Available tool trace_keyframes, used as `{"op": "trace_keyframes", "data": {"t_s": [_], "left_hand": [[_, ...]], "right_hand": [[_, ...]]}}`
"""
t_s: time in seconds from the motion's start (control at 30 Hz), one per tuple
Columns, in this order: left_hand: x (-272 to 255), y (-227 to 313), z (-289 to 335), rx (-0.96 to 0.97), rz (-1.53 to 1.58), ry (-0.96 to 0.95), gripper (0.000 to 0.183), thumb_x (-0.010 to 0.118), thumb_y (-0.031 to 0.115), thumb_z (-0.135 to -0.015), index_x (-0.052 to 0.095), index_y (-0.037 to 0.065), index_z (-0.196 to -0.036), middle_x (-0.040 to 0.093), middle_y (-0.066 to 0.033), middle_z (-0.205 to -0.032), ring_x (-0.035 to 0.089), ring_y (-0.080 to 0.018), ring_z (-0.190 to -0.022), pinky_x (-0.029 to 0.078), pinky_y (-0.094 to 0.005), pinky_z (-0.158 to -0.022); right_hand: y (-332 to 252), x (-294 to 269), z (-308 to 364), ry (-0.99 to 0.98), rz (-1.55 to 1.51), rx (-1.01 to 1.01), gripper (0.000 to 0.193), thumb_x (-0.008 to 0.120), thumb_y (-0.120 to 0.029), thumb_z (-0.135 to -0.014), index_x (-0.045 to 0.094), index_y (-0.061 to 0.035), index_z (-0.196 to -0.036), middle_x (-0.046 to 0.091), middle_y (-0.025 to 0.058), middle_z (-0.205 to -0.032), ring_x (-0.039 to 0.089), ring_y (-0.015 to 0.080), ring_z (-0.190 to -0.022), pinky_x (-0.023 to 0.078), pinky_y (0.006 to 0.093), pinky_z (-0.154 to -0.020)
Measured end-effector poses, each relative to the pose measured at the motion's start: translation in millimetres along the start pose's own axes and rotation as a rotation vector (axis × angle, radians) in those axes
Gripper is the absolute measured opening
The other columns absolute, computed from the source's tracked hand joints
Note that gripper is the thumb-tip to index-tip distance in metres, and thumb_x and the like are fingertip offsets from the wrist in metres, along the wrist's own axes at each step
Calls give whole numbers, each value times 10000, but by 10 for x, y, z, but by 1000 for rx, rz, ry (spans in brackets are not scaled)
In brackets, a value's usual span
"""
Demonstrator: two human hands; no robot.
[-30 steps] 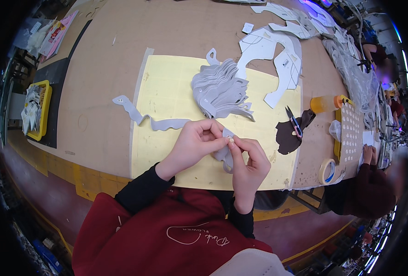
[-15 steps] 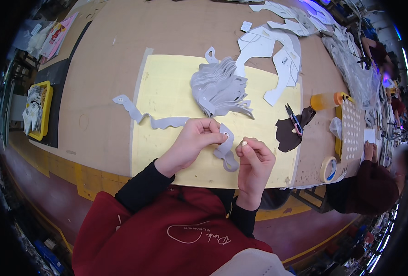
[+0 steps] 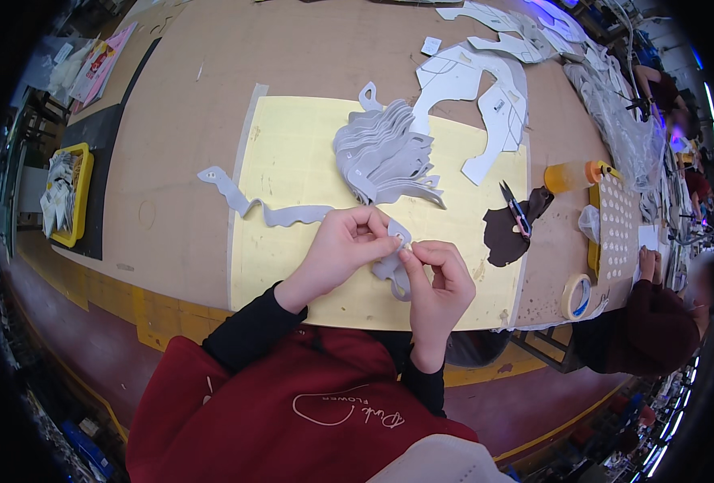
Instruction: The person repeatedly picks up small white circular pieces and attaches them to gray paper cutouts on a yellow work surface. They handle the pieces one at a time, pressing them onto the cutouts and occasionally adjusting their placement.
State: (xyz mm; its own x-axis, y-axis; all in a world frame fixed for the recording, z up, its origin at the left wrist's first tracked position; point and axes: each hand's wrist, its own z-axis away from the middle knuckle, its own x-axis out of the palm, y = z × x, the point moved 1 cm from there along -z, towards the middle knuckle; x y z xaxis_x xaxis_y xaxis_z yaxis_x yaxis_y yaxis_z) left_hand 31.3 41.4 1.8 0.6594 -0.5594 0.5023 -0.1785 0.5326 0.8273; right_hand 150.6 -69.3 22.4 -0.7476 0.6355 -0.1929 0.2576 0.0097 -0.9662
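My left hand [image 3: 341, 251] pinches the upper end of a grey fabric strip [image 3: 391, 270], close to a small hole in it. At that same end, my right hand [image 3: 444, 291] has its thumb and forefinger pressed together on a small pale piece [image 3: 409, 248], mostly hidden by the fingertips. The strip's lower part curls down over a yellow sheet [image 3: 333, 302]. Another grey length [image 3: 292, 216] runs out leftward from behind my left hand; whether both are one piece I cannot tell. Just beyond my hands lies a pile of matching grey strips [image 3: 381, 153].
On the right lie thread snips [image 3: 518, 213] on a dark brown scrap [image 3: 499, 237], an orange-capped bottle [image 3: 567, 177], a board of white dots [image 3: 614, 225] and a tape roll [image 3: 576, 295]. White cut pieces [image 3: 502, 113] spread behind. A yellow basket [image 3: 86, 197] stands far left.
My right hand has moved left and up, bringing the small pale piece against the end of the grey strip. The left hand keeps its pinch almost in place.
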Motion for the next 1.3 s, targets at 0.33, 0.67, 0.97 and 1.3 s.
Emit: {"op": "trace_keyframes", "data": {"t_s": [0.33, 0.67, 0.97, 1.3], "left_hand": [[21, -36, -5, 175, -222, 20, 125, 685, -50, -891, 599, -13, -808, 643, -76, -1019, 640, -101, -911, 535, -244, -843], [17, 40, -21, 5, -44, 36, 124, 700, -24, -895, 620, -7, -802, 678, -75, -1003, 645, -98, -884, 529, -252, -833], [42, 26, -40, -186, 180, 54, 137, 693, 25, -915, 595, 66, -828, 694, -32, -887, 657, -90, -814, 535, -254, -781], [-5, 23, -29, -184, 134, 86, 136, 684, 24, -924, 597, 64, -827, 697, -39, -894, 660, -106, -844, 533, -278, -800]], "right_hand": [[-40, 46, -106, 6, 152, -51, 126, 726, 95, -838, 716, 43, -953, 685, 124, -890, 668, 183, -748, 531, 284, -679], [54, 31, -141, 9, 21, -31, 150, 727, 116, -836, 721, 45, -968, 680, 109, -947, 662, 158, -831, 531, 262, -740], [136, 12, -44, 156, -535, 162, 153, 704, 123, -844, 697, 51, -979, 653, 99, -992, 628, 163, -935, 499, 271, -807], [329, -431, -184, 313, 307, 122, 146, 722, -41, -920, 764, 20, -1046, 605, 84, -1167, 562, 182, -1061, 468, 305, -901]]}}
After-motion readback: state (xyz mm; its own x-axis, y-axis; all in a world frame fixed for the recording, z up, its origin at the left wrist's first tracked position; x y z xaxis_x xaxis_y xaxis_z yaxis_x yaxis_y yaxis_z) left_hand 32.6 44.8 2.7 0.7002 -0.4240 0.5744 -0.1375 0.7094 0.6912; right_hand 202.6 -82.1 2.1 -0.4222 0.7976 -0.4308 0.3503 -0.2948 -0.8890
